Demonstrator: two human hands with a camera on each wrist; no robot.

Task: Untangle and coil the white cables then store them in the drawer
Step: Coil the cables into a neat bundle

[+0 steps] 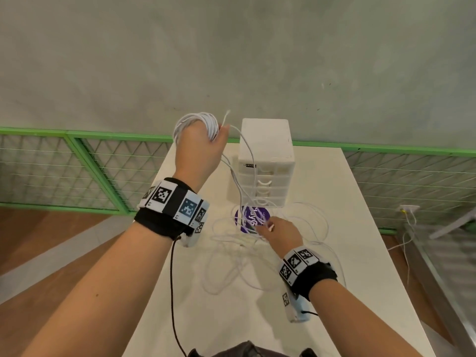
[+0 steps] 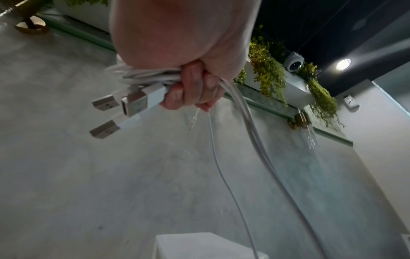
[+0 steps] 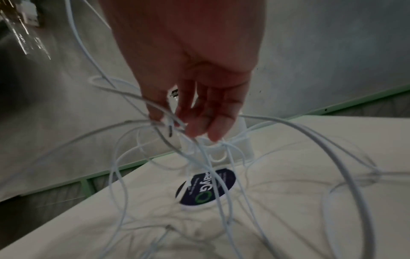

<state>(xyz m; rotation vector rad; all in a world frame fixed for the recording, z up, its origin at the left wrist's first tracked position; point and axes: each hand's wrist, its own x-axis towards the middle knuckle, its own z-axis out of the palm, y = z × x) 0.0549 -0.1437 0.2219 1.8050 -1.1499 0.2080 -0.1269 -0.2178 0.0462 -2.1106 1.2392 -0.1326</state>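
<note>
My left hand [image 1: 201, 140] is raised beside the drawer unit and grips a coil of white cables [image 1: 198, 122]. In the left wrist view the fingers [image 2: 190, 91] wrap the bundle [image 2: 146, 77], and three USB plugs [image 2: 133, 105] stick out of it. Strands hang from the coil down to a loose tangle [image 1: 233, 239] on the white table [image 1: 360, 228]. My right hand [image 1: 266, 225] is low over the tangle, thumb and fingers [image 3: 177, 126] pinching strands [image 3: 277, 119]. The white drawer unit [image 1: 265, 161] stands at the table's back with its drawers closed.
A round purple sticker [image 1: 253, 219] lies on the table before the drawers, under the cables. A green mesh fence [image 1: 77, 163] and a concrete wall run behind the table. At right a wall socket [image 1: 408, 210] has thin cables hanging from it.
</note>
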